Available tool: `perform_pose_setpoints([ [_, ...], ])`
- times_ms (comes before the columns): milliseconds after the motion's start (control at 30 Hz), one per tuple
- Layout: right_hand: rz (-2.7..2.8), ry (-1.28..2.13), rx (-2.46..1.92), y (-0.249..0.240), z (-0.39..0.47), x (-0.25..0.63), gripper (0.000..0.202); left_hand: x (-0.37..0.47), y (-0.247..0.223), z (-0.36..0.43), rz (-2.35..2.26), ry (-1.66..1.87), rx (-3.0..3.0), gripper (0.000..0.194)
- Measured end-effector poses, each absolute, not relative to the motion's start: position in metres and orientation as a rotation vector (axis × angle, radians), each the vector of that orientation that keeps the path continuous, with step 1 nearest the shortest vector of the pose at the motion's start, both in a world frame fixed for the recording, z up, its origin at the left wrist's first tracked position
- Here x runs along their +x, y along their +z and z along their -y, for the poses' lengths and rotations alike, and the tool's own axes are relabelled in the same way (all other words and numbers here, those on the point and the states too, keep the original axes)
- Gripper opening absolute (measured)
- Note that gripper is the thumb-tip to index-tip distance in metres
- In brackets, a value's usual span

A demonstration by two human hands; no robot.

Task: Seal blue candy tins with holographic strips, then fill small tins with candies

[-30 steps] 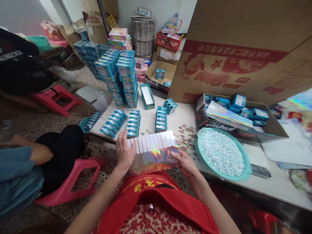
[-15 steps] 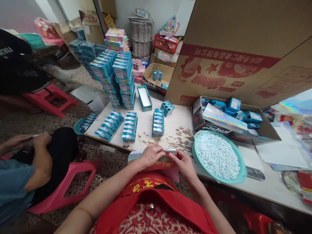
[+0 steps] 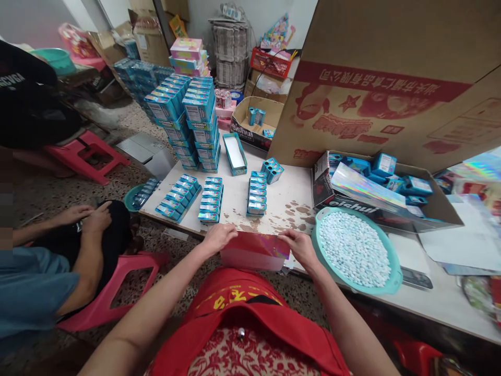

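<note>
A shiny red sheet (image 3: 256, 248) is stretched between my hands at the table's front edge. My left hand (image 3: 219, 239) pinches its upper left corner, and my right hand (image 3: 296, 245) pinches its upper right corner. Just beyond it stand rows of small blue boxes: one row (image 3: 257, 193) straight ahead, another (image 3: 211, 201) left of it, and a wider one (image 3: 178, 198) farther left. A small blue block with round holes (image 3: 273, 170) and an open blue tray with a white inside (image 3: 235, 154) lie behind them.
A turquoise basin of white pellets (image 3: 354, 250) is beside my right hand. An open carton (image 3: 391, 209) of blue boxes stands behind it, under a tall cardboard panel (image 3: 376, 104). Stacked blue boxes (image 3: 201, 125) rise at the back left. A seated person's hands (image 3: 96, 219) are at left.
My hands have moved apart, and the red sheet, earlier low and bunched between them, now hangs spread out. The view has shifted slightly. The seated person's hands have moved a little.
</note>
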State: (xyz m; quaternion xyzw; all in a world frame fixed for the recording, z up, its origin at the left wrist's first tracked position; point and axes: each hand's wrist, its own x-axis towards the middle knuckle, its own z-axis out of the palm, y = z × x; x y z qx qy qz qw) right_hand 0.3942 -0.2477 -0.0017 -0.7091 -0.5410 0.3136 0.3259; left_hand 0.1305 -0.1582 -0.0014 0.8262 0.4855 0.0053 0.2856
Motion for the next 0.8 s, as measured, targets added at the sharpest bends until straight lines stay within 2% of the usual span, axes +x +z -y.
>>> perform_pose_setpoints([
  [200,1.593,0.923,-1.847,-0.034,0.263,0.401,0.019,0.125,-0.03,0.171,-1.281,0.054,2.212,0.02],
  [500,1.902,0.711,-1.988,-0.076,0.283,0.405,0.017,0.119,-0.088,0.202,-1.154,-0.014,2.091,0.025],
  [600,1.793,0.715,-1.994,-0.082,0.279,0.407,0.018,0.12,-0.095,0.193,-1.202,-0.065,2.028,0.023],
  [800,1.318,0.983,-1.988,-0.098,0.252,0.424,0.022,0.132,-0.102,0.139,-1.234,0.028,1.809,0.021],
])
